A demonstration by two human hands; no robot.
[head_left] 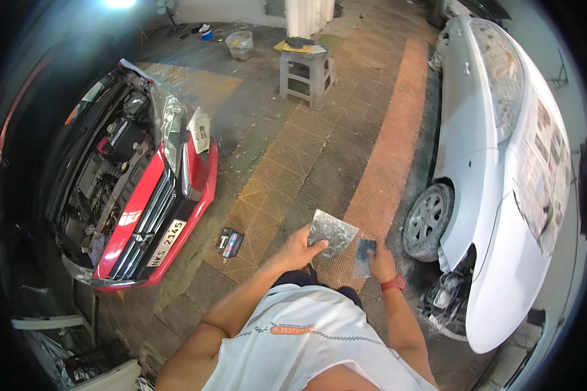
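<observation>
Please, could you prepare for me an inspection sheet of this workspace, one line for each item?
Surface: patterned floor in orange, yellow and dark sections.
Job's things: mottled grey plate; flat blue-grey piece.
Clutter: small dark item on the floor; grey stool; translucent bucket.
Hands: left hand grips the plate; right hand holds the piece.
Cables: none can be told apart with certainty.
Surroundings: red car, engine bay exposed, on the left; white car, partly covered with paper, on the right.

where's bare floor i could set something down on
Bare floor shows along the orange strip, between the stool and white car, and on tan matting between stool and left hand. Crowded: the stool's top and the engine bay of the red car.
</observation>
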